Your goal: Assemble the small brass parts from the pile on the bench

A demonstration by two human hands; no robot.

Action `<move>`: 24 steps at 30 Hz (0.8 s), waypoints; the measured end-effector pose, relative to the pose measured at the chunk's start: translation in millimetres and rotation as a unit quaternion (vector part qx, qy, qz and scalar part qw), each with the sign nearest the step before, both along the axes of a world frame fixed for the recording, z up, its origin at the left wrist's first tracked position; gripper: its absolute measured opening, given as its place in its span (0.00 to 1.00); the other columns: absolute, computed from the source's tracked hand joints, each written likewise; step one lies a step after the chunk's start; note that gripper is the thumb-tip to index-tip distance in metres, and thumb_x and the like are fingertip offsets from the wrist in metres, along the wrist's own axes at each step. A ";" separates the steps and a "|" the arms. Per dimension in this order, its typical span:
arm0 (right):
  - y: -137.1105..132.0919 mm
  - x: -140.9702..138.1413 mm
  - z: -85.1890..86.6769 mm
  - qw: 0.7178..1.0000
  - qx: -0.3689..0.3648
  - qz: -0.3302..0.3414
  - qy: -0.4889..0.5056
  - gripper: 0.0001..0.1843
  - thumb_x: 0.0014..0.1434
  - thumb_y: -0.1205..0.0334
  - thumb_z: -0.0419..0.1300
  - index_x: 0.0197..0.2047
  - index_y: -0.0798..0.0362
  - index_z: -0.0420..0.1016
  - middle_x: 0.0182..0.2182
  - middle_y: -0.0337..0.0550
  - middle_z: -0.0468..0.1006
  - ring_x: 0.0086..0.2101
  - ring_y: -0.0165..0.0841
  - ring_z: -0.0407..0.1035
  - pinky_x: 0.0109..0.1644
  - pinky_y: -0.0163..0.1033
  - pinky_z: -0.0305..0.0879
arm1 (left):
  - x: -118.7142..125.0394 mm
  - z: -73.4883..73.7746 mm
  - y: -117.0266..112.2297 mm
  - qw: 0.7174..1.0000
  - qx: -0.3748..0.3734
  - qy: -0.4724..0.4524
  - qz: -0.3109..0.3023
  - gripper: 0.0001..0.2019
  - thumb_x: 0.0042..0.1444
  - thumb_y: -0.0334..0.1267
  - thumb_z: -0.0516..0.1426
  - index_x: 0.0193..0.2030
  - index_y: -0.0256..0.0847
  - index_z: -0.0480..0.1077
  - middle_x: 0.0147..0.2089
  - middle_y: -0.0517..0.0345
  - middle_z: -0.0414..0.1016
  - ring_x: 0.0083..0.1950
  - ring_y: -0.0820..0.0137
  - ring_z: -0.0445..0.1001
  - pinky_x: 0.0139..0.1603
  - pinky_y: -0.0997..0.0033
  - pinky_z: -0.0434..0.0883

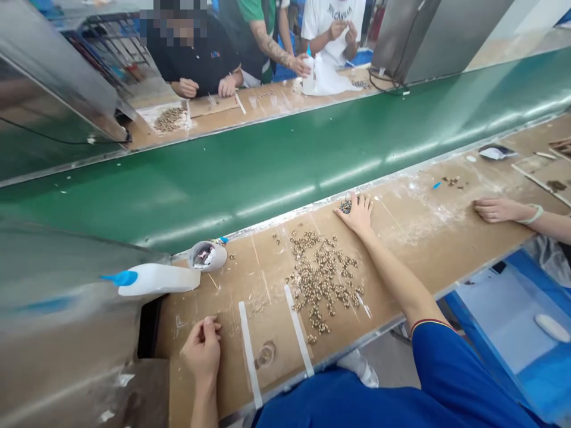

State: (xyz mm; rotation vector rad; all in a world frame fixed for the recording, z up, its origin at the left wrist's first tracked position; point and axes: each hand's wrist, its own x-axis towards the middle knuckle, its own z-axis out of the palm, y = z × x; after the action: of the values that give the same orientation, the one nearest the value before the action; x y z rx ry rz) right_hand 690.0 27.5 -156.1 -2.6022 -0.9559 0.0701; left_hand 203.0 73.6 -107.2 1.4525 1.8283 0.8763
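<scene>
My right hand (358,215) reaches to the far edge of the worktop, fingers stretched out and palm down. It lies against a small heap of dark metal pieces (345,206), partly covering it. Nearer to me spreads a wide scatter of small shiny brass-coloured pieces (322,270), too small to name exactly. My left hand (204,349) rests on the board at the left with its fingers curled in and the thumb against them. Whatever it may hold is hidden. Between two white tape strips (250,351) stands a small clear cup (266,354).
A white bottle with a blue nozzle (158,279) and a tub of scraps (209,255) stand at the left. Beyond the worktop runs a green conveyor belt (285,154). A co-worker's hand (499,210) rests at the right. Other people work across the belt.
</scene>
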 end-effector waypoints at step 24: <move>-41.5 1.5 16.0 0.968 0.225 -0.083 0.068 0.38 0.59 0.49 0.53 0.64 0.69 0.67 0.64 0.77 0.69 0.66 0.58 0.62 0.71 0.63 0.56 | -94.9 57.0 -119.6 0.974 -0.135 -0.126 -0.135 0.34 0.31 0.76 0.67 0.31 0.48 0.84 0.36 0.48 0.85 0.29 0.60 0.78 0.36 0.58 0.82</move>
State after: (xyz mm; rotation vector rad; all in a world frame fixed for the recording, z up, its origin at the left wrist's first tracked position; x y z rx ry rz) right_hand 691.5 -14.0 -140.1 -2.2132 -0.6154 -0.0115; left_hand 108.1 -45.9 -50.2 1.3112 1.4582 0.6171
